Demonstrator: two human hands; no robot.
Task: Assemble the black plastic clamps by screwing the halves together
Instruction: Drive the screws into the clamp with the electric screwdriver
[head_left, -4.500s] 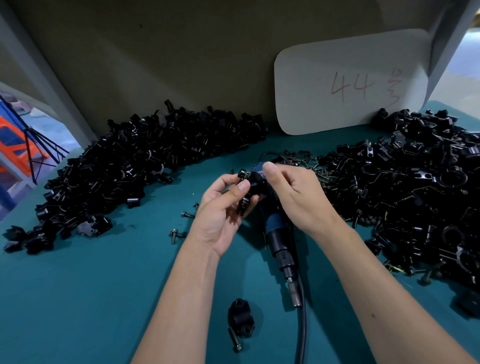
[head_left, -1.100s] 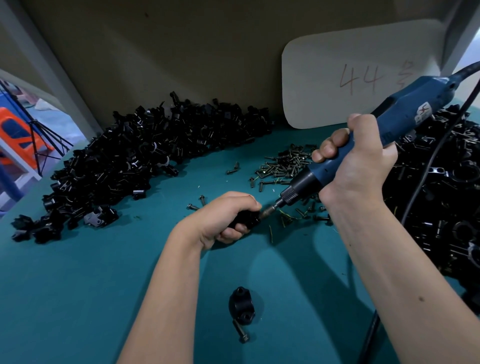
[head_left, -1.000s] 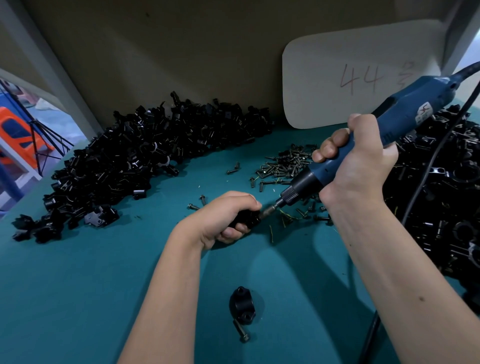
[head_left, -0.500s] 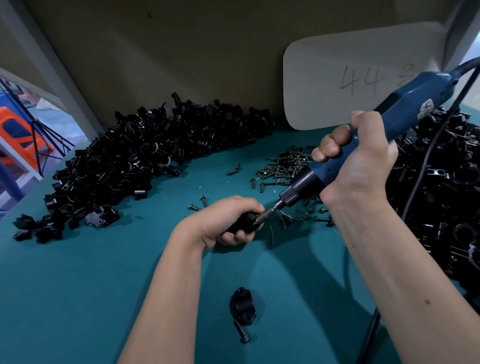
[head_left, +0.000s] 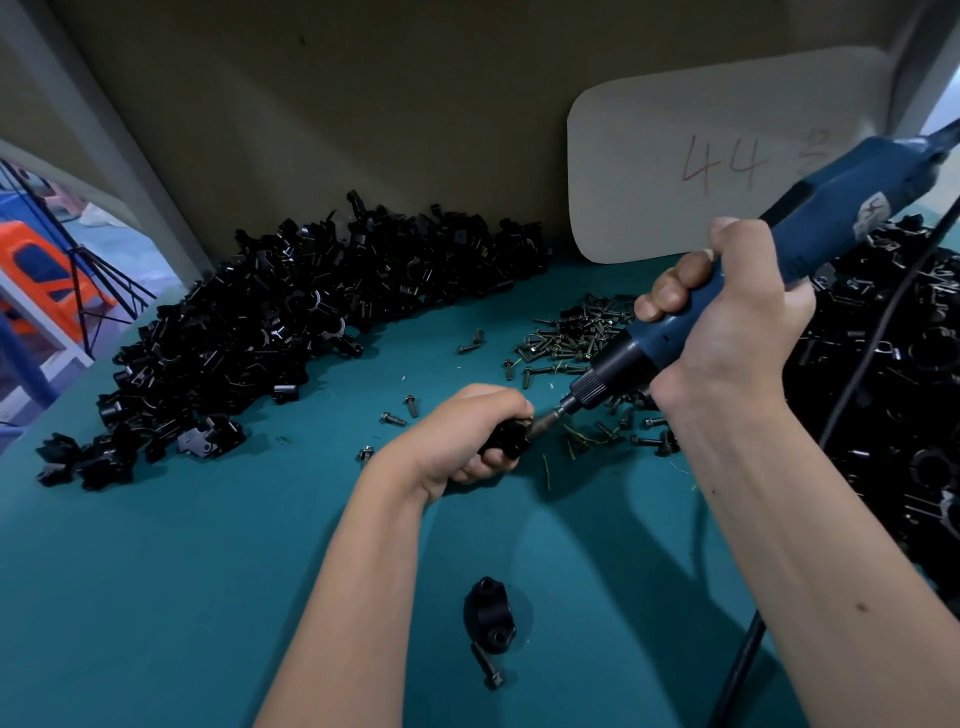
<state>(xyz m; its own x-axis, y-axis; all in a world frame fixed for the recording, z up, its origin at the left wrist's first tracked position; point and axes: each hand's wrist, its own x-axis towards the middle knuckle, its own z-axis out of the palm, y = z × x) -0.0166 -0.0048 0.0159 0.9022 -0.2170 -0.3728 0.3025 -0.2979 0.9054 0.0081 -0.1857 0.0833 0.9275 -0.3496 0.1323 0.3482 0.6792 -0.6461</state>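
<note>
**Black plastic clamp meets blue power screwdriver on a teal bench**

Teal covering spreads across the table (head_left: 156, 597), where a person's left hand (head_left: 457, 436) is wrapped around a black clamp (head_left: 506, 439), pinning it to the surface near the middle of the scene. The right hand (head_left: 727, 332) grasps a blue power screwdriver (head_left: 779, 244), held at a slant from upper right, its metal bit touching the clamp just beside the left fingers. The tool's black cord (head_left: 737, 670) trails down the right side.

Behind the bit lies a scatter of dark screws (head_left: 566, 338). A large heap of black clamp parts (head_left: 291, 322) curves along the far left, and another heap (head_left: 893, 415) fills the right edge. Near the viewer, one clamp piece (head_left: 488, 613) rests apart on the table with a single loose screw (head_left: 488, 667) touching its near end. A pale card (head_left: 701, 156) marked "44" in red leans against the far wall.
</note>
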